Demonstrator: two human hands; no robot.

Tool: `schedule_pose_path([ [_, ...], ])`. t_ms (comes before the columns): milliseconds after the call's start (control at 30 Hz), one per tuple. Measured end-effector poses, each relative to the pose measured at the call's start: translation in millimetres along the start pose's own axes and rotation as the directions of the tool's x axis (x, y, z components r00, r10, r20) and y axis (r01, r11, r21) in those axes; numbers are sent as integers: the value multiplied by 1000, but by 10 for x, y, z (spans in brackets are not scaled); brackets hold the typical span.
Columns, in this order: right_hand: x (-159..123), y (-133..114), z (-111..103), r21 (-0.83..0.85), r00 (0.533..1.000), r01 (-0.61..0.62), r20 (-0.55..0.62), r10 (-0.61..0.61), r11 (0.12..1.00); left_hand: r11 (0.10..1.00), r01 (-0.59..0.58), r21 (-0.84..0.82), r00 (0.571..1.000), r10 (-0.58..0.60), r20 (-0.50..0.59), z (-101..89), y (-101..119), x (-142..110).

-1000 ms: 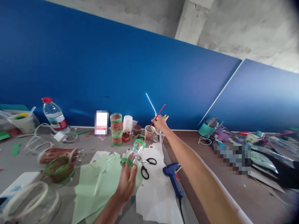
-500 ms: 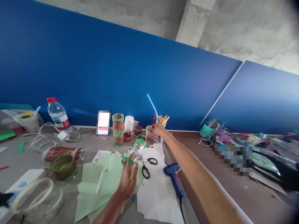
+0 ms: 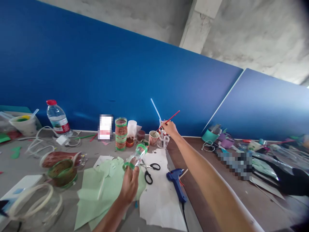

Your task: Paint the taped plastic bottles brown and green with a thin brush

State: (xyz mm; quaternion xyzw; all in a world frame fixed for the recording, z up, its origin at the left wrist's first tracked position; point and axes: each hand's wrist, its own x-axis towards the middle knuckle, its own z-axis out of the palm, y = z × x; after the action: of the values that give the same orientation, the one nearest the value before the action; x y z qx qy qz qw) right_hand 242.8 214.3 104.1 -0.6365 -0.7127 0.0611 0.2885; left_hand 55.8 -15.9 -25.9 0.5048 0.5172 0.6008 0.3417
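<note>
My left hand (image 3: 130,183) is closed round a clear plastic bottle piece (image 3: 137,154) with green bands at both ends, held tilted above the paper. At the back of the table my right hand (image 3: 170,128) pinches a slim red paintbrush (image 3: 174,114). The brush slants down to the left, its lower end at the mouth of a stained paper cup (image 3: 154,139). Right beside that cup, partly behind my right hand, is a clear holder (image 3: 163,141) with pens or tools. A tall red-and-green banded container (image 3: 121,133) stands left of the cups.
Scissors (image 3: 149,177) lie on white paper (image 3: 158,199), left of a blue glue gun (image 3: 178,185). Green paper sheets (image 3: 94,190) spread under my left arm. A water bottle (image 3: 58,119), painted jars (image 3: 62,174) and cables fill the left. A blue partition (image 3: 120,71) closes off the back.
The red paintbrush has gone from nearly upright to slanting, its top now to the right. My right hand has shifted slightly up and right. My left hand keeps hold of the bottle piece.
</note>
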Motion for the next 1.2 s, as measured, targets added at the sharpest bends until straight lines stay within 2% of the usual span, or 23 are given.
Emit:
schedule_pose_path([
  [367, -25, -12, 37, 71, 999, -20, 27, 18, 997, 1000, 17, 7, 1000, -17, -21, -6, 13, 6],
  [533, 5, 30, 6, 177, 998, -47, -28, 52, 983, 1000, 24, -4, 999, -24, -43, -7, -17, 22],
  [700, -35, 10, 3, 320, 996, -36, -61, 58, 947, 1000, 2, 5, 1000, -1, -18, -7, -29, 19],
  [933, -177, -357, 193, 454, 999, 26, 9, -34, 891, 1000, 13, 22, 1000, -13, 0, 1, -30, 10],
  [1200, -367, -863, 525, 399, 973, 119, 135, -187, 909, 999, -27, 40, 999, 28, -24, -3, -52, 7],
])
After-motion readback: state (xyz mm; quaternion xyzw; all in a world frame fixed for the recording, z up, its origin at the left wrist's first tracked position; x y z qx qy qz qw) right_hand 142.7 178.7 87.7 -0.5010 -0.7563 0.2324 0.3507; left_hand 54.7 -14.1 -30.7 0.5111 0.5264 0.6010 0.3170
